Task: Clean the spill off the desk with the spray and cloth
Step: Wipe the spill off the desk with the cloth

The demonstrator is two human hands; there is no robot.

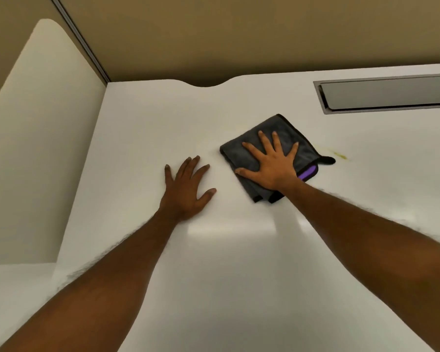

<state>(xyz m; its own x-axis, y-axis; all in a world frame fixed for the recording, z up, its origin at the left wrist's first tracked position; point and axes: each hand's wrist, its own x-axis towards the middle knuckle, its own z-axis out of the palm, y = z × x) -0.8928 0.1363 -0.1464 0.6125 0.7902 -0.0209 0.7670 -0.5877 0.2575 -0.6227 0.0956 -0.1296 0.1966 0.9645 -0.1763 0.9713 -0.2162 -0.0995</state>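
A folded grey cloth (285,133) with black edging and a purple inner layer lies flat on the white desk (150,123). My right hand (272,161) presses down on it with fingers spread. A faint yellowish streak of spill (339,154) shows on the desk just right of the cloth's black hanging loop. My left hand (188,186) rests flat on the bare desk left of the cloth, fingers apart, holding nothing. No spray bottle is in view.
A grey metal cable flap (391,94) is set into the desk at the back right. A white side panel (41,148) stands along the left edge. A tan partition wall (239,34) runs behind the desk.
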